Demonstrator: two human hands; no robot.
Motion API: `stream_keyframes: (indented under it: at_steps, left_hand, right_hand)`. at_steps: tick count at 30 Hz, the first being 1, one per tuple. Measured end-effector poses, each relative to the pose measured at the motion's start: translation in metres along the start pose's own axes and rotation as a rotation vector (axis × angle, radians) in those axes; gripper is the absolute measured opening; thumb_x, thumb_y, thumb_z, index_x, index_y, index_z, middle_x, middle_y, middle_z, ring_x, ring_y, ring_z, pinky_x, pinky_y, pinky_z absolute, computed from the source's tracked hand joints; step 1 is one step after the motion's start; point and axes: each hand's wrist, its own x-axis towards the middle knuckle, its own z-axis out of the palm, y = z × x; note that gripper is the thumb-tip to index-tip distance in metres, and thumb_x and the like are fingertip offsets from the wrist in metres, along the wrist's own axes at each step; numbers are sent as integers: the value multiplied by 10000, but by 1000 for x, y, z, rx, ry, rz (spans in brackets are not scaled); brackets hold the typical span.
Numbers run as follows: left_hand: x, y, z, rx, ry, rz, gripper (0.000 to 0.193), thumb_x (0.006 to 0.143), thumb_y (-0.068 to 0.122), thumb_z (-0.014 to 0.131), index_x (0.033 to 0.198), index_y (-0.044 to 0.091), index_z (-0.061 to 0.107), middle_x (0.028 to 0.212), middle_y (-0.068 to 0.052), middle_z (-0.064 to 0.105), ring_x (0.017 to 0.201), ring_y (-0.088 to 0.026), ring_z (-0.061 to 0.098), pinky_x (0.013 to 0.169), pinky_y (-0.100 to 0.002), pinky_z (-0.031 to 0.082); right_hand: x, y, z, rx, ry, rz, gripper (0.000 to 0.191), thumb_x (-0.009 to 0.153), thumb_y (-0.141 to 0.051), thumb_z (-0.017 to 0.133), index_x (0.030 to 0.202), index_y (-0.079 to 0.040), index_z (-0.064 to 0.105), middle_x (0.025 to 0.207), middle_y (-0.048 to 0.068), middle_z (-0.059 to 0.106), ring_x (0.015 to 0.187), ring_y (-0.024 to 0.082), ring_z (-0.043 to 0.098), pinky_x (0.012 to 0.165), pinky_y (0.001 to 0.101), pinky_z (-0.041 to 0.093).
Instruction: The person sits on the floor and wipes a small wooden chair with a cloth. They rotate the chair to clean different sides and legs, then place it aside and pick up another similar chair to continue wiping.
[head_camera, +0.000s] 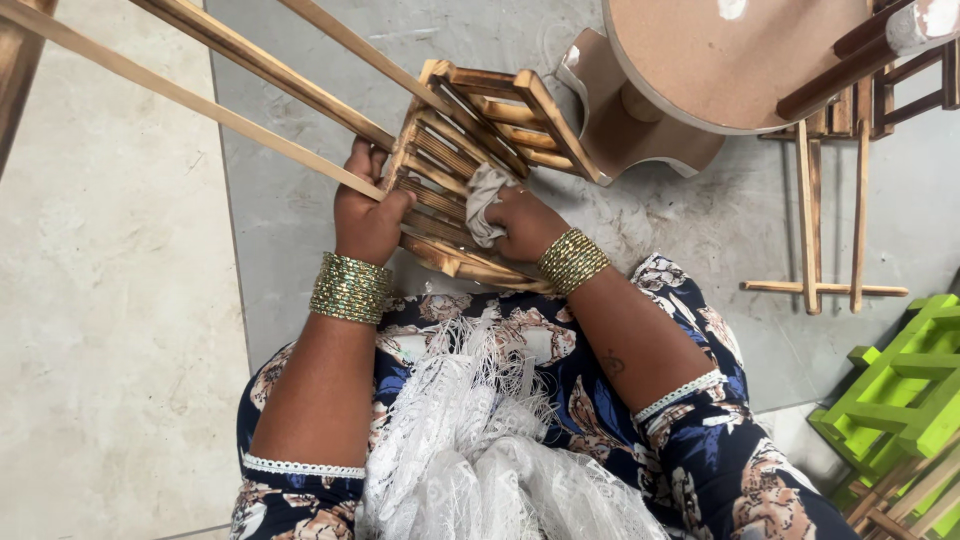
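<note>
Left hand: your left hand (368, 215) is clenched around the near-left edge of the slatted wooden frame (470, 170), fingers curled over a rail.
Right hand: your right hand (522, 222) presses a bunched grey cloth (484, 200) against the slats, grasping it between fingers and palm.
Frame position: the frame rests against your lap, tilted up, directly ahead of both hands and touching them.
Long axis: the frame's rails run from near-left to far-right; the slats cross them, so the cloth lies on the near portion and the unwiped-looking span lies farther away and to the right.
Nearer hand: your right hand sits nearer the frame's centre; the left stays at its edge as a brace.
Long sticks: several thin wooden sticks (250, 60) slant from the far left down to the frame, passing just over your left hand.
Round stool: a round-topped stool (700, 60) stands just beyond the frame's far-right corner, close enough to crowd that end.
Other pieces: a bare wooden rack (830, 230) lies on the floor (120, 300) to the right; a green painted rack (900, 390) lies near right, well apart.
</note>
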Motion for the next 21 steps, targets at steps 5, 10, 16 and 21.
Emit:
stream_keyframes:
  at_steps: [5,10,16,21]
  left_hand:
    - [1,0,-2,-11,29,-9,881,773,-98,539,1600,-73,238,1470,-189,549,1310,-210,585,1040,-295,528]
    - [0,1,-2,71,-41,77,870,808,-88,569,1600,-75,209,1522,-198,516,1380,-211,544,1113,-307,492]
    - [-3,3,6,168,-89,-22,837,806,-65,562,1593,-70,276,1507,-209,544,1276,-221,618,1053,-322,537]
    - [-4,3,3,109,-70,40,831,831,-90,562,1604,-62,256,1555,-209,508,1385,-224,567,1121,-334,497]
  right_hand:
    - [-2,-1,-10,-60,-385,306,292,792,-284,802,1030,-134,724,1058,180,633,994,382,643,914,476,502]
    - [-21,-2,-50,568,-272,9,398,834,-129,713,1227,-82,666,1167,112,692,1135,284,643,1008,401,520]
    - [0,-1,-18,792,284,195,519,926,-45,655,1425,-59,514,1333,106,639,1244,227,605,1101,367,481]
    - [-1,-16,7,215,684,320,627,783,-55,733,1364,-45,495,1335,170,522,1165,319,597,1002,389,537]
